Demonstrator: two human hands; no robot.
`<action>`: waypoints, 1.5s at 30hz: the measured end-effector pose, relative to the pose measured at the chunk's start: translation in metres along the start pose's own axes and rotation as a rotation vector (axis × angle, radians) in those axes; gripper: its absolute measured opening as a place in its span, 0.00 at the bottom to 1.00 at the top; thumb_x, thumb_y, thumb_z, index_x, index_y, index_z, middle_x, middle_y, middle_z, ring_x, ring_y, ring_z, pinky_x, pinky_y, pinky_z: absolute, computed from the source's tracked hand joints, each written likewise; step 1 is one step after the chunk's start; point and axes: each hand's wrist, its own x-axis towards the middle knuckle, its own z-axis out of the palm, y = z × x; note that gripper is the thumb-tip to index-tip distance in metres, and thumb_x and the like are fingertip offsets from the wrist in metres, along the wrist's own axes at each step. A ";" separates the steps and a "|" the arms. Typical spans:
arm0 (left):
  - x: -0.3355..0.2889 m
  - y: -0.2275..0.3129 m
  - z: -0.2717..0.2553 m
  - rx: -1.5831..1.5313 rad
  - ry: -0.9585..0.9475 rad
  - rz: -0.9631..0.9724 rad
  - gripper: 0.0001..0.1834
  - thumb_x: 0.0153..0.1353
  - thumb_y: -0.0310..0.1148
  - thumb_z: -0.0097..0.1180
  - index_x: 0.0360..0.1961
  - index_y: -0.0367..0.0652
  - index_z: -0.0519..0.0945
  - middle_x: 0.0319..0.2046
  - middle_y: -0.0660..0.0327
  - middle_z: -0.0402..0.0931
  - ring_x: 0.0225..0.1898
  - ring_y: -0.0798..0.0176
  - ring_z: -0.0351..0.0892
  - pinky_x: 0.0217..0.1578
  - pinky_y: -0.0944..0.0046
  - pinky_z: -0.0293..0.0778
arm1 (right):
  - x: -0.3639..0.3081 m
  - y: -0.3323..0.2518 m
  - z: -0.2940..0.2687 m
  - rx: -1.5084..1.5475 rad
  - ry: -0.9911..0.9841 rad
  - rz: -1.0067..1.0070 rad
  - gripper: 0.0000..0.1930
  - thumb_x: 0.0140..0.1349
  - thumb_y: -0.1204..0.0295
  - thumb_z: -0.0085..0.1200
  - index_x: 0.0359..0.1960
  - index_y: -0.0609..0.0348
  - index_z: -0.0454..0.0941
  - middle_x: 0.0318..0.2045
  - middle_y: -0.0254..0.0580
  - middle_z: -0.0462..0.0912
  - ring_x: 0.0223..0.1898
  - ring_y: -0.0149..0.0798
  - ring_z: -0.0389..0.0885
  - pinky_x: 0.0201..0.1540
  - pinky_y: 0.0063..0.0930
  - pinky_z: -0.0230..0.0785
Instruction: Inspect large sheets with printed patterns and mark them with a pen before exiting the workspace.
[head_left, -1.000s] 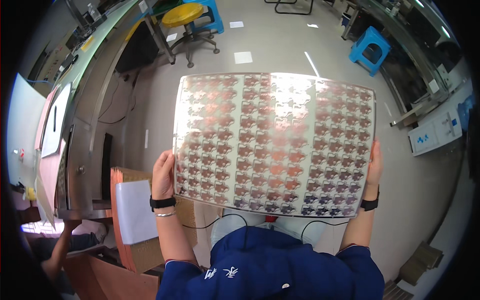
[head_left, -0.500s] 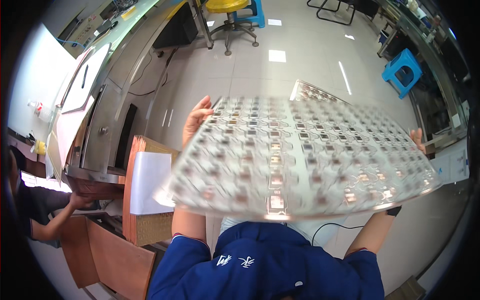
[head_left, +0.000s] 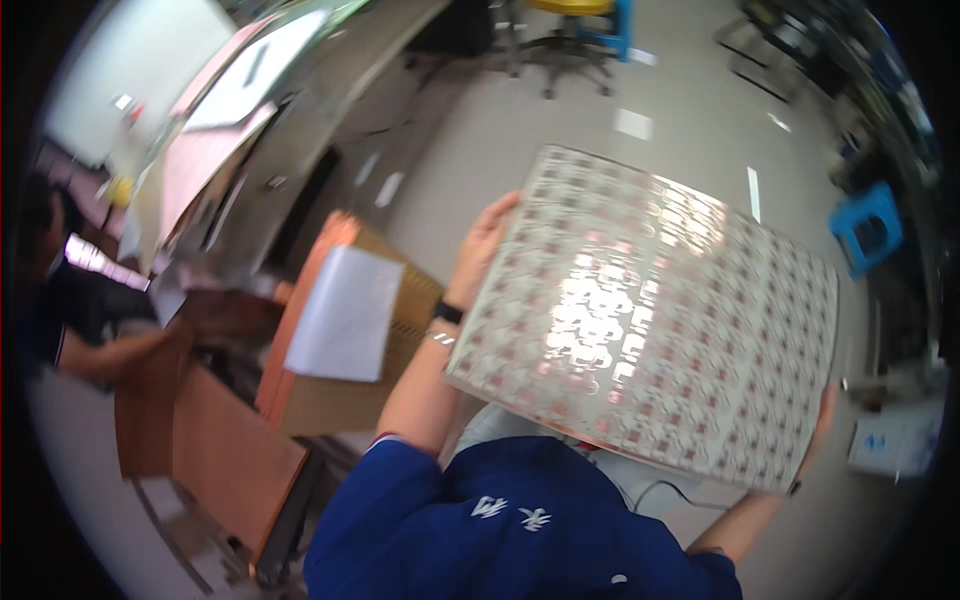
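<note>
A large rectangular circuit board panel [head_left: 700, 330], pale with rows of small copper-brown patterns, is held up in front of my body. It tilts, its right side lower in view, and light glares off its middle. My left hand [head_left: 483, 245] grips the left edge, a dark band on the wrist. At the lower right edge is my right hand [head_left: 822, 425], largely hidden by the panel, with some fingers along the rim. Copper colour shows along the panel's near edge; whether it is one sheet or several, I cannot tell.
Left of me stands an orange-edged stack [head_left: 300, 330] with white paper [head_left: 345, 315] on top. A co-worker's arm [head_left: 120, 350] reaches toward brown boards [head_left: 225, 440]. A desk [head_left: 330, 70] runs along the upper left. A blue stool [head_left: 868, 230] and a white box [head_left: 893, 440] are at right.
The panel has turned clockwise in view and its face shows more fully. A second panel's corner that stuck out behind it no longer shows. The surroundings have shifted as my head moved.
</note>
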 end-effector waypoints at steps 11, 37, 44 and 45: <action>-0.087 -0.103 -0.059 0.896 -0.198 -0.297 0.39 0.57 0.43 0.55 0.64 0.36 0.53 0.57 0.47 0.64 0.55 0.56 0.68 0.50 0.61 0.69 | 0.031 0.027 -0.046 -0.505 0.230 -0.474 0.30 0.66 0.54 0.36 0.62 0.64 0.56 0.60 0.50 0.62 0.55 0.44 0.69 0.53 0.39 0.65; -0.095 -0.041 -0.015 1.035 -0.207 -0.426 0.31 0.56 0.29 0.41 0.64 0.44 0.57 0.54 0.47 0.69 0.51 0.52 0.72 0.50 0.59 0.70 | 0.058 0.037 -0.097 0.020 -0.023 -0.644 0.18 0.62 0.77 0.46 0.53 0.73 0.66 0.52 0.55 0.72 0.48 0.45 0.73 0.53 0.38 0.66; -0.103 -0.044 -0.025 1.084 -0.349 -0.265 0.36 0.57 0.35 0.53 0.65 0.42 0.53 0.62 0.48 0.56 0.64 0.50 0.55 0.63 0.58 0.51 | 0.062 0.030 -0.083 -0.175 0.206 -0.656 0.20 0.64 0.68 0.43 0.54 0.67 0.65 0.54 0.54 0.69 0.52 0.47 0.71 0.55 0.39 0.63; -0.104 -0.045 -0.026 1.071 -0.357 -0.272 0.36 0.57 0.35 0.53 0.65 0.42 0.53 0.62 0.48 0.56 0.64 0.50 0.55 0.63 0.58 0.51 | 0.060 0.029 -0.078 -0.155 0.219 -0.631 0.20 0.64 0.67 0.42 0.55 0.67 0.65 0.55 0.54 0.69 0.52 0.47 0.70 0.55 0.39 0.62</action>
